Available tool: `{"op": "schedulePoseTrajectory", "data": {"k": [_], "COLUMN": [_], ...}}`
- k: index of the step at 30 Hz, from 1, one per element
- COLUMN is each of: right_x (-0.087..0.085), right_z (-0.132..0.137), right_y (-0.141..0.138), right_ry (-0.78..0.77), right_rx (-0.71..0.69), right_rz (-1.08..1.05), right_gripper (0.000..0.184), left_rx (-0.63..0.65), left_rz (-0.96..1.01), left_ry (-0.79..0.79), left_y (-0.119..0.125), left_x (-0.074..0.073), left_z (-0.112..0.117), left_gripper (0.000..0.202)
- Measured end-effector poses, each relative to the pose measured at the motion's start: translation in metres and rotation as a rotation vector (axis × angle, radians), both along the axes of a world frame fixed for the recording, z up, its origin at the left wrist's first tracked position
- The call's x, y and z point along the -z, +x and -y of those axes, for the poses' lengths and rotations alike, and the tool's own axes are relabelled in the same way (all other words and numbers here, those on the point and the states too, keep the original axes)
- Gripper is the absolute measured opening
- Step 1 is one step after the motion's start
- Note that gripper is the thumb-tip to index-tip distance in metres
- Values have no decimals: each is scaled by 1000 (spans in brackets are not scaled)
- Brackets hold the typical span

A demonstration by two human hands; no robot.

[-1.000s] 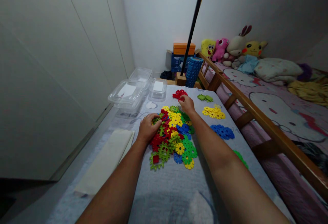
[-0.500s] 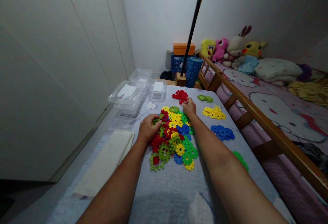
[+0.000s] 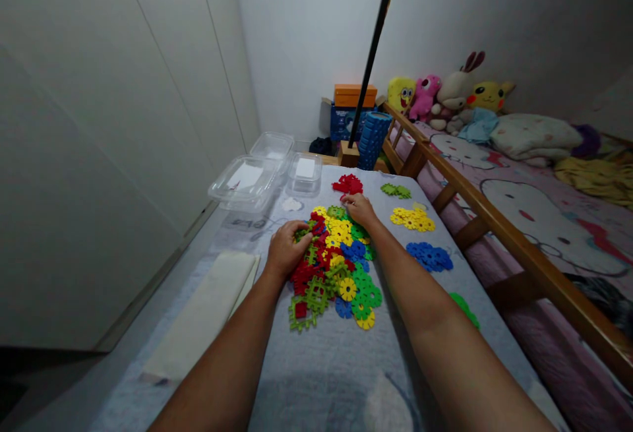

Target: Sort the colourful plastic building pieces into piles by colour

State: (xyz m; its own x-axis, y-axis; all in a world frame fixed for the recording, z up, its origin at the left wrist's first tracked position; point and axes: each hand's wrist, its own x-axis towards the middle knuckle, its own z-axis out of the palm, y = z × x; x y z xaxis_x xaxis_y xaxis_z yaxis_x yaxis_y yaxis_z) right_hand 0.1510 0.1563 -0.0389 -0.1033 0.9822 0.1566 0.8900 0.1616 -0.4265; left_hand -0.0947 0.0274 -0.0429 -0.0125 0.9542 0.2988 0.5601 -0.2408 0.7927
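Observation:
A mixed heap of plastic interlocking pieces, in red, yellow, blue, green and olive, lies in the middle of the cloth-covered table. Along its left edge rests my left hand, thumb apart from the fingers, touching the pieces without a visible grip. Beyond the heap, my right hand has its fingertips pinched together, with a bit of a red piece showing at them. Just past those fingertips sits a small pile of red pieces.
Sorted piles line the right side: olive pieces, yellow discs, blue discs and green discs. Clear plastic boxes stand back left. A folded cream cloth lies left. A wooden bed rail borders the right.
My right hand has shifted a little left, along the near side of the red pile. A red bit now shows at its fingertips. My left hand has stayed put.

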Motion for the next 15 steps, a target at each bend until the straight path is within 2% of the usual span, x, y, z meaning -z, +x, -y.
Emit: {"op": "schedulePoseTrajectory", "data": {"k": [4, 9, 12, 15], "right_x": [-3, -7, -10, -12], "right_z": [0, -2, 1, 7], "right_y": [-7, -10, -9, -8], "right_ry": [-56, -86, -91, -86], "right_rx": [64, 140, 125, 48], "right_rz": [117, 110, 85, 94], "right_gripper": [36, 42, 46, 42], "left_rx": [-2, -3, -3, -2], "left_rz": [1, -5, -4, 0], "left_ry": [7, -3, 2, 4], "left_y": [0, -1, -1, 0], "left_x": [2, 2, 2, 1], "left_z": [-1, -1, 0, 0], "left_gripper": [24, 25, 24, 23]}}
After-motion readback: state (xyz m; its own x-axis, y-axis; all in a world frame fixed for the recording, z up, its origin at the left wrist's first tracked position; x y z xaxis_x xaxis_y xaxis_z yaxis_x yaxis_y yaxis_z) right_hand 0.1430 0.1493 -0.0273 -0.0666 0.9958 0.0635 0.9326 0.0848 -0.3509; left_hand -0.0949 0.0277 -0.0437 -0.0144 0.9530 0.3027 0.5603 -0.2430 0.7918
